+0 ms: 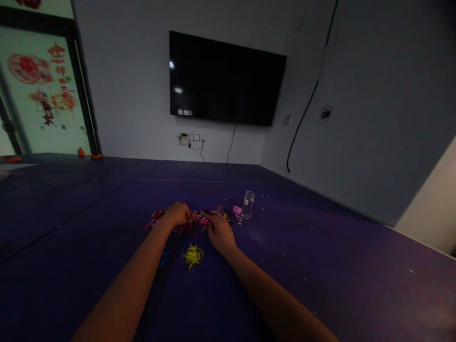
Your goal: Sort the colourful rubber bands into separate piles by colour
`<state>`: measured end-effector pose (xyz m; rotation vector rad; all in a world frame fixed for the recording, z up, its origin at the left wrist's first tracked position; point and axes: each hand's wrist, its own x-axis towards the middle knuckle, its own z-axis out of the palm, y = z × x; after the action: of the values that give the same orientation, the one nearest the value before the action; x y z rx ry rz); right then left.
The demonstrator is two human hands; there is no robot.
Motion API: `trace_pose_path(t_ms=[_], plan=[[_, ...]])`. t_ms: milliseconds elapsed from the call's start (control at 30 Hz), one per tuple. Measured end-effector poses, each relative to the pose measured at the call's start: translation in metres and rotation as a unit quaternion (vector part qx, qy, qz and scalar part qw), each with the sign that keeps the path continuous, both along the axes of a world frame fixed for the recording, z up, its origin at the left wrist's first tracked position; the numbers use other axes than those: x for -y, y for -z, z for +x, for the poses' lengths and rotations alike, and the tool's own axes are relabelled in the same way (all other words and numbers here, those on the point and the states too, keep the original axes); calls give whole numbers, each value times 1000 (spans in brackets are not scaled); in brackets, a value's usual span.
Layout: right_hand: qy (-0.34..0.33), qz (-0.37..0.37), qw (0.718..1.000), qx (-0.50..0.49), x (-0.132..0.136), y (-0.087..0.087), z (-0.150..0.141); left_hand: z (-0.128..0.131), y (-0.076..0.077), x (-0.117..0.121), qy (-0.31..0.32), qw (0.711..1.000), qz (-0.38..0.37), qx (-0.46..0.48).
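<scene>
A tangled heap of multicolored rubber bands (198, 218), mostly pink and red, lies spread out on the dark blue-purple surface (142, 199). My left hand (178, 213) is closed at the heap's left-middle part, fingertips pinched down into the bands. From the right side, my right hand (221, 233) reaches in, its fingers bent together on bands at the heap's near edge. How many bands each hand pinches is too small to see. Nearer to me, between my forearms, sits a separate small pile of yellow rubber bands (193, 255). Something blue (164, 258) shows partly beside my left forearm.
A clear jar (248, 205) stands upright right of the heap, with a pink object with a loop (237, 211) beside it. Small white scraps dot the surface. A television (226, 78) hangs on the back wall, and a black cable (309, 102) dangles on the right.
</scene>
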<state>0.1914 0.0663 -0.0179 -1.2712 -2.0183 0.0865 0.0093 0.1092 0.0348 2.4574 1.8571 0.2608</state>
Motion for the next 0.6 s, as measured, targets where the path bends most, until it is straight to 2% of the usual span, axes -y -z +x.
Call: trace_pose_path(t_ms=[367,600], plan=[[0,1,1000,13,2,-2,-1,2,3,5,-26,999,26,-11],[6,-2,1000,17,1,0,-1,-5,-2,2,-21,999,25,10]])
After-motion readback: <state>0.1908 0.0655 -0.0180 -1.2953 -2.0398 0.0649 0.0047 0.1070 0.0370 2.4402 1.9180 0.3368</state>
